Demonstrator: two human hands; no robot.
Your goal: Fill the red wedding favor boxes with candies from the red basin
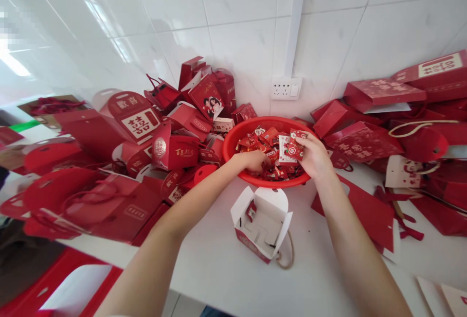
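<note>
Seemingly picking sweets [280,174], the left hand [256,160] reaches into the basket [227,147], grip unclear; beside it, the right hand [315,155] pinches packets [295,149]. Lifting calls for fingertip care.

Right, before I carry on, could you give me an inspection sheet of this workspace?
Surface: white tabletop, with red cartons and bags along both sides.
Working items: red basin of small wrapped packets; in front of it, an open white-lined box with a small red packet inside.
Clutter: piled red cartons at left and right.
Grips: left grip down among the wrapped packets, hold unclear; right grip holding a red patterned packet over the basin.
Cables: no loose cable seen; wall trunking runs down to a socket panel, no plugs seen.
Surroundings: white tiled wall behind.
</note>
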